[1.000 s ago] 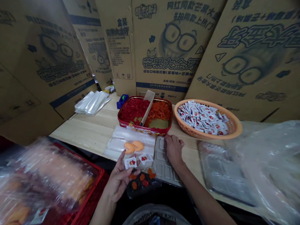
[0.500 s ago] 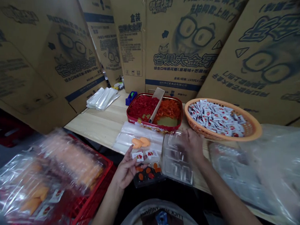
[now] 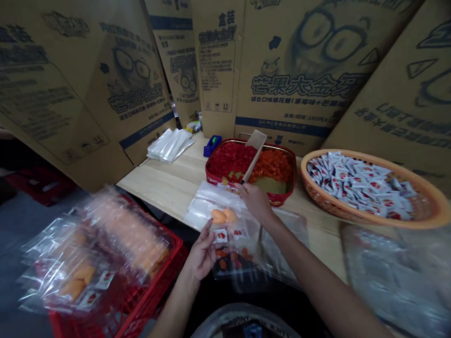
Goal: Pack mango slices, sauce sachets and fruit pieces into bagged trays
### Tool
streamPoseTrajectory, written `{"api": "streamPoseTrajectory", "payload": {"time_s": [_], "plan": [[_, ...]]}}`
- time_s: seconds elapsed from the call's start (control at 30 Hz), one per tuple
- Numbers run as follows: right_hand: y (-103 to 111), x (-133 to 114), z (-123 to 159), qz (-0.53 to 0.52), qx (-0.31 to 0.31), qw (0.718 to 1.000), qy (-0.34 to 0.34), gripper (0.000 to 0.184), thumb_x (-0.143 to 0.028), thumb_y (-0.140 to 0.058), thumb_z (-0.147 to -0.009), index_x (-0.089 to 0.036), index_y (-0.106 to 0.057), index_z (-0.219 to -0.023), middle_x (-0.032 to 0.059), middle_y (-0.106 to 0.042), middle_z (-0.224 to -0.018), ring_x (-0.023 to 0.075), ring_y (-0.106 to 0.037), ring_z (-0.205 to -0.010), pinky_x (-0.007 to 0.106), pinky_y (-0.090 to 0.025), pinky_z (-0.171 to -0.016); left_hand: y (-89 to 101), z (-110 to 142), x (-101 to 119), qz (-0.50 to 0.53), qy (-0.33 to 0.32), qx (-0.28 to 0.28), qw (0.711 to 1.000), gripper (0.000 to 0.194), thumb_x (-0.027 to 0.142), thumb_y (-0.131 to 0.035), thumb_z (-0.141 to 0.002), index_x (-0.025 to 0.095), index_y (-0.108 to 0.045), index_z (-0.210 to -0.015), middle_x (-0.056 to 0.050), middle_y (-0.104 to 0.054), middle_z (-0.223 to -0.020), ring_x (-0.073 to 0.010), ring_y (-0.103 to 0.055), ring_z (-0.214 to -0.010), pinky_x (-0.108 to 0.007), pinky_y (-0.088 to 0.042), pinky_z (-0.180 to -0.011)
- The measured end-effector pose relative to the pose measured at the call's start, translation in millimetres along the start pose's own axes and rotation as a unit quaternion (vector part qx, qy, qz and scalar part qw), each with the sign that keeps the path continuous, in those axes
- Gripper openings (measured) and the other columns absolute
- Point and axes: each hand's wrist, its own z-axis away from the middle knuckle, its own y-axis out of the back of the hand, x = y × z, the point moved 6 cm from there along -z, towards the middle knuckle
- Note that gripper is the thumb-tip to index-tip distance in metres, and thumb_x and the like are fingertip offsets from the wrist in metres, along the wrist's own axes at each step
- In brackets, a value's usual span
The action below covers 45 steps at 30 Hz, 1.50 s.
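Note:
A clear plastic tray (image 3: 232,253) holding orange pieces, two small sachets and red and orange candies sits at the table's near edge. My left hand (image 3: 202,252) grips its left side, fingers curled on it. My right hand (image 3: 254,200) reaches over the tray and holds a clear plastic lid (image 3: 273,236) above it, fingers closed on the lid's far edge. The lid is blurred by motion. Flat clear bags (image 3: 208,202) lie under the tray's far end.
A red tin (image 3: 291,171) of red and orange candies with a cardboard divider stands behind. An orange basket (image 3: 429,215) of sachets is at right. A red crate (image 3: 114,273) of filled packs sits at left. Printed cartons wall the back.
My right hand lifted the clear lid from the table beside the tray and swung it left over the tray. The left hand stayed on the tray. The view shifted left.

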Motion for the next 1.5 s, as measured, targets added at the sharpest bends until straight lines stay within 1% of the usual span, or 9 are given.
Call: {"api": "streamPoseTrajectory", "payload": {"time_s": [0.13, 0.33, 0.6, 0.67, 0.77, 0.9, 1.03, 1.23, 1.5], "plan": [[-37, -27, -6, 0.081, -0.001, 0.997, 0.006, 0.041, -0.039, -0.03, -0.093, -0.016, -0.064, -0.089, 0.0096, -0.068, -0.081, 0.0195, -0.062, -0.075, 0.029, -0.036, -0.067, -5.3, 0, 0, 0.026, -0.007, -0.006, 1.0, 0.055, 0.042, -0.054, -0.08, 0.028, -0.036, -0.13, -0.009, -0.057, -0.118, -0.0256, -0.061, -0.097, -0.045, -0.049, -0.08], [-80, -39, -13, 0.099, 0.02, 0.995, 0.018, 0.032, -0.032, -0.038, -0.091, -0.009, -0.061, -0.095, 0.0178, -0.064, -0.092, 0.0267, -0.056, -0.093, 0.037, -0.035, -0.079, -4.0, 0, -3, -0.008, -0.029, 0.03, 0.999, 0.079, 0.007, -0.068, -0.066, 0.029, -0.033, -0.133, -0.005, -0.064, -0.104, -0.0189, -0.064, -0.085, -0.041, -0.048, -0.083], [-45, -2, 7, -0.083, 0.054, 0.995, -0.022, 0.032, -0.029, -0.06, -0.077, -0.012, -0.057, -0.105, 0.0161, -0.057, -0.111, 0.0298, -0.048, -0.107, 0.045, -0.036, -0.088, 2.4, 2, 9, 0.005, -0.031, 0.05, 0.998, 0.077, 0.002, -0.066, -0.065, 0.031, -0.037, -0.13, -0.003, -0.06, -0.11, -0.0163, -0.062, -0.088, -0.035, -0.049, -0.084], [-38, 24, 29, -0.306, -0.008, 0.947, -0.096, 0.041, -0.028, -0.064, -0.072, -0.014, -0.054, -0.11, 0.0134, -0.058, -0.11, 0.0261, -0.053, -0.102, 0.041, -0.042, -0.086, -5.8, 4, 13, 0.003, -0.03, 0.035, 0.999, 0.074, 0.002, -0.066, -0.065, 0.03, -0.04, -0.129, -0.004, -0.058, -0.114, -0.0167, -0.061, -0.09, -0.033, -0.049, -0.082], [-42, 40, 75, -0.605, -0.197, 0.744, -0.202, 0.034, -0.032, -0.065, -0.071, -0.015, -0.06, -0.1, 0.0081, -0.066, -0.095, 0.0215, -0.062, -0.085, 0.037, -0.05, -0.076, -33.4, 6, 10, -0.015, -0.015, -0.017, 1.0, 0.07, 0.005, -0.067, -0.064, 0.027, -0.043, -0.126, -0.005, -0.058, -0.116, -0.0189, -0.061, -0.091, -0.034, -0.049, -0.081], [-24, 63, 114, -0.732, -0.181, 0.594, -0.28, 0.019, -0.016, -0.07, -0.066, -0.016, -0.066, -0.084, 0.0031, -0.07, -0.083, 0.0173, -0.065, -0.072, 0.031, -0.055, -0.065, -72.3, -1, 2, -0.169, -0.013, -0.096, 0.981, 0.049, 0.022, -0.061, -0.076, 0.024, -0.049, -0.123, -0.008, -0.061, -0.111, -0.0228, -0.06, -0.093, -0.041, -0.047, -0.083], [-2, 104, 127, -0.765, -0.096, 0.551, -0.321, 0.017, -0.012, -0.068, -0.067, -0.018, -0.067, -0.083, 0.0032, -0.071, -0.085, 0.0182, -0.067, -0.071, 0.032, -0.057, -0.064, -82.6, -42, 32, -0.468, -0.184, -0.098, 0.859, 0.03, 0.039, -0.058, -0.076, 0.021, -0.068, -0.098, -0.011, -0.061, -0.111, -0.0289, -0.049, -0.11, -0.045, -0.031, -0.099], [24, 158, 146, -0.753, 0.013, 0.554, -0.356, 0.023, -0.008, -0.068, -0.064, -0.018, -0.067, -0.084, 0.0028, -0.071, -0.085, 0.0194, -0.067, -0.073, 0.03, -0.059, -0.061, -59.0, -113, 51, -0.556, -0.228, -0.101, 0.793, 0.025, 0.027, -0.077, -0.056, 0.026, -0.068, -0.08, -0.008, -0.06, -0.117, -0.0288, -0.024, -0.132, -0.048, -0.002, -0.107], [24, 167, 161, -0.769, 0.041, 0.519, -0.371, 0.021, -0.006, -0.068, -0.062, -0.019, -0.066, -0.079, 0.0002, -0.071, -0.075, 0.0182, -0.067, -0.066, 0.03, -0.059, -0.064, -48.5, -100, 42, -0.611, -0.275, -0.082, 0.738, 0.01, 0.029, -0.068, -0.068, 0.026, -0.07, -0.077, -0.008, -0.068, -0.097, -0.0256, -0.05, -0.112, -0.044, -0.011, -0.108]]}}
